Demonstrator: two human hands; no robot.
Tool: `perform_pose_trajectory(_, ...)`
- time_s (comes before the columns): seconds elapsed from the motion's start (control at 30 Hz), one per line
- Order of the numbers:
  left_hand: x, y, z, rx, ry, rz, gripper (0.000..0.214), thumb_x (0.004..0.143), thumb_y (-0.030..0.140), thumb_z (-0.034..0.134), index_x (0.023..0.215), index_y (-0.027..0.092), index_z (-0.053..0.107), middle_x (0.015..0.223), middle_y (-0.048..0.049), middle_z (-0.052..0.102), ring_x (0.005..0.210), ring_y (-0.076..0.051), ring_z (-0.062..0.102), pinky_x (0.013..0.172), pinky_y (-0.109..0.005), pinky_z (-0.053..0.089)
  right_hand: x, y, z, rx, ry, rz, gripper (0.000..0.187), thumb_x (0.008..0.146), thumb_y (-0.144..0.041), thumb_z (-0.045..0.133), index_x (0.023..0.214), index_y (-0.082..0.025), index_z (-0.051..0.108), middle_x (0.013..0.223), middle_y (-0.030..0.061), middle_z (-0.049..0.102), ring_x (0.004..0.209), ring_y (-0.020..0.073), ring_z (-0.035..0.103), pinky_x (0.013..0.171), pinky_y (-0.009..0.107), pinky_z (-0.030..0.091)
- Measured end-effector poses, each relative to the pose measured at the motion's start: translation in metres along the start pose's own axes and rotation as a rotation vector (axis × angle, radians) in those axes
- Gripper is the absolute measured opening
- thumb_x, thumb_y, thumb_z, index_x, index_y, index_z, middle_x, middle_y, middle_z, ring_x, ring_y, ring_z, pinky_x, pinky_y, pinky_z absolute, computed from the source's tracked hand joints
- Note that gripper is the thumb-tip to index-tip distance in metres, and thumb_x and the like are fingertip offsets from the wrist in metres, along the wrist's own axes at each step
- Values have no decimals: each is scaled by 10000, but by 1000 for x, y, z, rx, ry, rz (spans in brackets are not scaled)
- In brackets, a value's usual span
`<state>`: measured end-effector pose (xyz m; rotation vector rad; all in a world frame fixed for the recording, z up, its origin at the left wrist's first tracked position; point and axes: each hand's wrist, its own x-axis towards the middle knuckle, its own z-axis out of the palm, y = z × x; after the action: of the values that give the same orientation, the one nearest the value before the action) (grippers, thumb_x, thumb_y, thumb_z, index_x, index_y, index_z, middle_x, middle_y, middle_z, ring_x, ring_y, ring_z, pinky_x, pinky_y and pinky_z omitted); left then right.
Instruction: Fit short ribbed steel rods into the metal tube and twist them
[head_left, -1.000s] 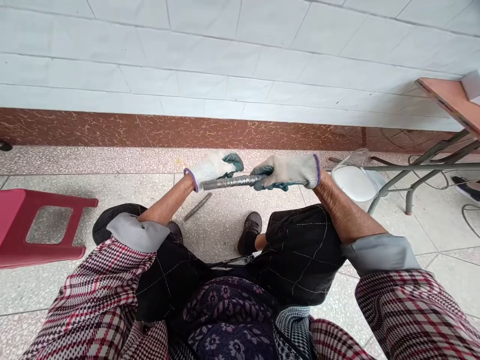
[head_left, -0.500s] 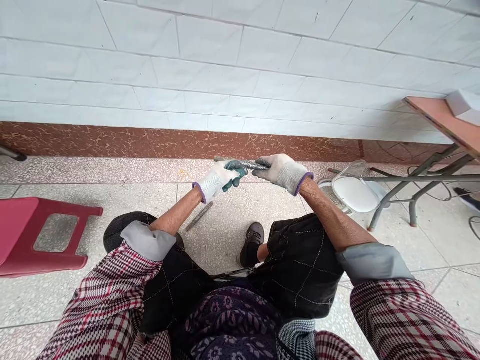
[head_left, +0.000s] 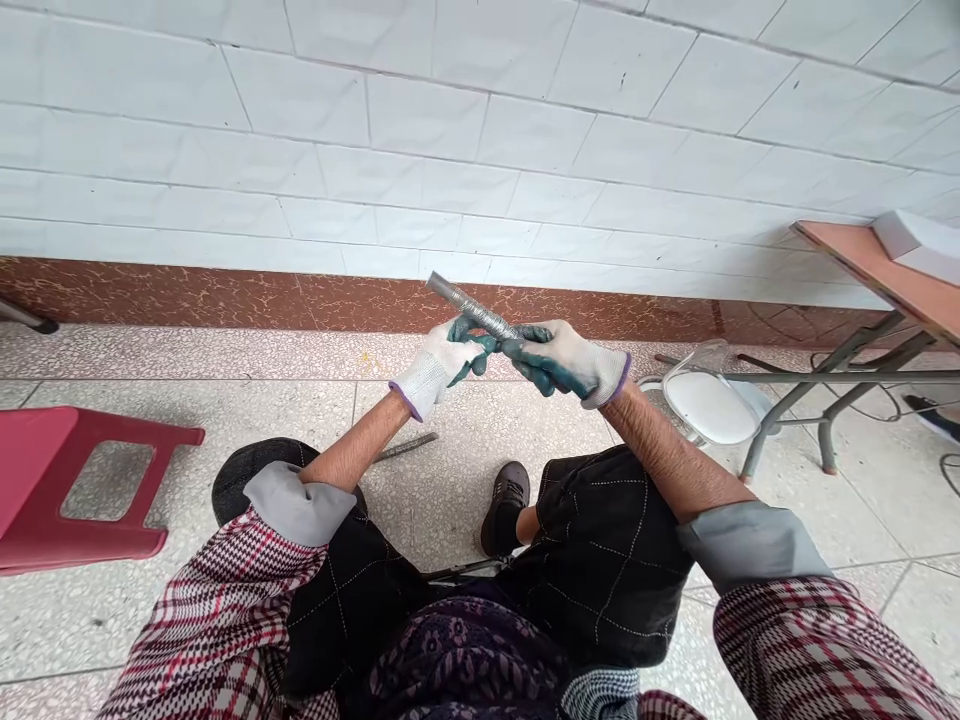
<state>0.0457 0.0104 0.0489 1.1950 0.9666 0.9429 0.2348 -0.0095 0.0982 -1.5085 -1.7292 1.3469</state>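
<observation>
Both of my hands wear white knit gloves with dark green coated palms and purple cuffs. Between them is a metal rod wound with silvery wire, tilted with its bare grey end up to the left. My right hand is closed around its lower right end. Fingers of my left hand are curled against the coiled part from below; the exact grip is partly hidden. Below my left wrist there is a thin, ridged metal piece like a coil spring; I cannot tell if it hangs or lies on the floor.
A red plastic stool stands at the left. On the right are a white-seated folding chair and a wooden-topped table with metal legs and a white box. A tiled wall rises ahead.
The wound rod has tilted, its left end rising. My right hand has turned, showing more of its green palm. The thin ridged piece has swung closer to level.
</observation>
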Motion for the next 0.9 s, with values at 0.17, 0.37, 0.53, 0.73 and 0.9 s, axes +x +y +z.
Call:
perform_pose_trajectory(0.17,-14,24,-9,-149,-145,-68,514,768,-22,557,1241,123,694,680,27,629,448,-40,462,465,-202,318,-7,4,4,303,-365,-72,448,859,-633,650,889,-188,609,551,-72,445,354,81,357,306,233,293)
perform_pose_trajectory(0.37,-8,17,-7,-132,34,-59,208,798,-4,620,954,124,675,589,54,553,408,-36,411,439,-216,288,4,8,13,-143,88,-187,383,891,-463,665,1143,-176,637,862,50,670,630,155,605,523,283,512)
perform_pose_trajectory(0.53,0,12,-1,-139,110,-55,148,809,-7,606,852,133,628,616,35,580,418,-39,441,432,-222,281,5,5,20,-638,368,-372,366,907,-272,600,1258,-174,635,1209,141,681,1018,278,655,858,403,522)
perform_pose_trajectory(0.73,-8,19,-8,-173,-12,-21,383,784,18,625,1141,134,701,641,47,585,429,-33,428,433,-209,255,-14,-8,21,-245,148,-249,237,969,-419,525,980,-200,613,782,36,630,596,145,538,504,271,443)
perform_pose_trajectory(0.9,-10,12,-8,-157,7,8,269,776,20,640,1023,117,680,623,43,585,426,-42,433,427,-217,272,-11,-5,20,33,-112,-122,361,930,-544,545,817,-202,554,639,-15,530,447,103,433,369,255,336)
